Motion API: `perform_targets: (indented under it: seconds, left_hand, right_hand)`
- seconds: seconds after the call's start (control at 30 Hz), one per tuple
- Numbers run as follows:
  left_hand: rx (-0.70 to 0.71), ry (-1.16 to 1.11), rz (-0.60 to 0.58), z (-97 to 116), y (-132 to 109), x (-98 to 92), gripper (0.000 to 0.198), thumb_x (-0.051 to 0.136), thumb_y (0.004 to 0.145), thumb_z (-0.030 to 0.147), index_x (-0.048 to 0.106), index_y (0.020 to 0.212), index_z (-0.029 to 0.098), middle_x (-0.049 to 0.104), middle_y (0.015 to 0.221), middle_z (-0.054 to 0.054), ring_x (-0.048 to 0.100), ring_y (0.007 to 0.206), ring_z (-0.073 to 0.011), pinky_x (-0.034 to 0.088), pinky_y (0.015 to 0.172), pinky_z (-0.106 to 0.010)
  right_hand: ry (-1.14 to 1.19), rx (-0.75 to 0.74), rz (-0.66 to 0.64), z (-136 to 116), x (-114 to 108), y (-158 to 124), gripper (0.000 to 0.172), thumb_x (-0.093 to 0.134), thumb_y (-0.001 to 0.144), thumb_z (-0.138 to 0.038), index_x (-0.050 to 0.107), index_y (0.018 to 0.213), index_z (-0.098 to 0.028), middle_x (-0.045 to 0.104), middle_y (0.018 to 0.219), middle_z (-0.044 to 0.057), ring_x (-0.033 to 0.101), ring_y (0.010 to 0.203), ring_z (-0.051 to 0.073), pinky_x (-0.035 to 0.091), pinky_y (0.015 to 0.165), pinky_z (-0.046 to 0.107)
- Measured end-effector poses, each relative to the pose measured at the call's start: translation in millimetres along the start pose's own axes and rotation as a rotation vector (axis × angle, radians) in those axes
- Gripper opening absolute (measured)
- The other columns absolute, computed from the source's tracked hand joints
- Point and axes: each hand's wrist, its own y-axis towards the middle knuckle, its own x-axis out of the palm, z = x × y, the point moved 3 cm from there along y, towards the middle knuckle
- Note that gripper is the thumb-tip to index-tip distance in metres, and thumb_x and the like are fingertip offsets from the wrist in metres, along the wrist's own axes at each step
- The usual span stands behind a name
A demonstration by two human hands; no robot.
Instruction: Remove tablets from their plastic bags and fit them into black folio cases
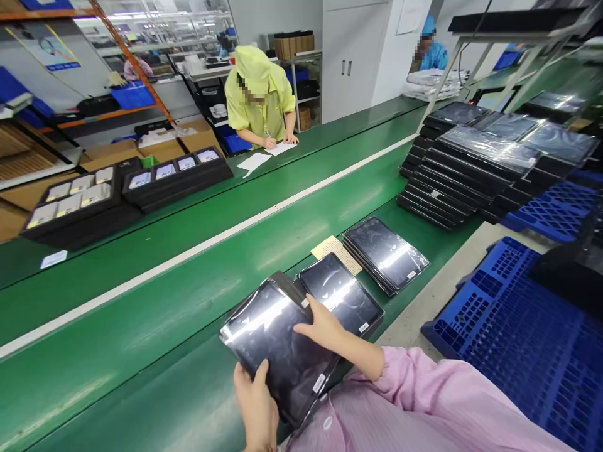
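Between my hands is a dark, glossy tablet screen panel [282,339] in clear film, with a small white label near its lower corner. My left hand [257,395] grips its left edge, thumb on the front face. My right hand [325,326] holds the opposite edge, thumb over the glass and fingers at the far rim. Just right of it, partly behind my right hand, lies another panel [342,295] on a black tray. Farther right sits a stack of similar panels [386,251], with a yellow dotted sheet [332,248] beside it.
Tall piles of black trays with film-wrapped panels [490,150] stand at the right, near blue plastic pallets [509,314]. Across the green conveyor [188,301], a person in yellow [259,94] writes on paper. Black foam trays [176,176] sit at the far left edge.
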Motion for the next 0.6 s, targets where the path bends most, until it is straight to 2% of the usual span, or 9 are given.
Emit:
perform_targets:
  seconds: [0.1, 0.17, 0.23, 0.33, 0.4, 0.53, 0.6]
  left_hand:
    - [0.05, -0.066, -0.023, 1, -4, 16.3, 0.029, 0.063, 0.082, 0.025, 0.058, 0.109, 0.019, 0.064, 0.115, -0.007, 0.063, 0.102, -0.0209, 0.051, 0.088, -0.036]
    - [0.066, -0.081, -0.088, 1, -3, 37.2, 0.032, 0.066, 0.073, 0.018, 0.058, 0.105, 0.019, 0.067, 0.11, -0.007, 0.063, 0.104, -0.0215, 0.049, 0.092, -0.034]
    - [0.057, -0.06, -0.153, 0, -1, 61.2, 0.032, 0.067, 0.067, 0.016, 0.059, 0.097, 0.018, 0.07, 0.101, -0.009, 0.065, 0.102, -0.0238, 0.048, 0.093, -0.036]
    - [0.049, -0.002, -0.175, -1, 4, 86.1, 0.033, 0.071, 0.062, 0.02, 0.059, 0.093, 0.017, 0.07, 0.095, -0.01, 0.065, 0.1, -0.0283, 0.047, 0.094, -0.042]
    - [0.042, 0.035, -0.157, -2, 8, 91.7, 0.037, 0.073, 0.062, 0.026, 0.058, 0.094, 0.018, 0.069, 0.097, -0.011, 0.064, 0.103, -0.0306, 0.046, 0.094, -0.044]
    - [-0.066, 0.172, -0.065, -2, 24, 84.7, 0.036, 0.073, 0.065, 0.043, 0.06, 0.088, 0.019, 0.069, 0.093, -0.012, 0.063, 0.106, -0.036, 0.049, 0.089, -0.046]
    - [-0.026, 0.28, -0.089, 2, 34, 79.5, 0.037, 0.074, 0.066, 0.047, 0.062, 0.086, 0.019, 0.068, 0.088, -0.012, 0.06, 0.109, -0.0403, 0.047, 0.09, -0.051]
  right_hand:
    - [0.026, 0.073, 0.05, 25, -53, 6, 0.073, 0.069, 0.073, -0.033, 0.042, 0.137, -0.012, 0.056, 0.131, 0.015, 0.051, 0.123, 0.027, 0.039, 0.103, 0.038]
    - [0.013, 0.104, 0.085, 45, -83, 14, 0.065, 0.069, 0.074, -0.033, 0.048, 0.133, -0.013, 0.056, 0.13, 0.015, 0.051, 0.123, 0.028, 0.037, 0.104, 0.039]
    - [-0.001, 0.127, 0.109, 64, -102, 23, 0.062, 0.07, 0.073, -0.03, 0.051, 0.13, -0.012, 0.054, 0.132, 0.016, 0.047, 0.126, 0.03, 0.033, 0.107, 0.042]
    - [0.019, 0.179, 0.117, 84, -110, 37, 0.066, 0.073, 0.07, -0.026, 0.052, 0.13, -0.01, 0.049, 0.136, 0.019, 0.041, 0.131, 0.031, 0.029, 0.11, 0.042]
    - [0.072, 0.217, 0.084, 91, -107, 46, 0.068, 0.074, 0.07, -0.03, 0.051, 0.13, -0.01, 0.052, 0.133, 0.018, 0.047, 0.127, 0.03, 0.036, 0.105, 0.039]
    - [0.197, 0.243, 0.002, 92, -101, 59, 0.066, 0.079, 0.064, -0.039, 0.06, 0.122, -0.014, 0.065, 0.117, 0.011, 0.062, 0.107, 0.026, 0.048, 0.091, 0.033]
    - [0.227, 0.261, 0.014, 92, -101, 56, 0.07, 0.082, 0.059, -0.042, 0.061, 0.12, -0.014, 0.066, 0.113, 0.011, 0.063, 0.102, 0.029, 0.049, 0.088, 0.037]
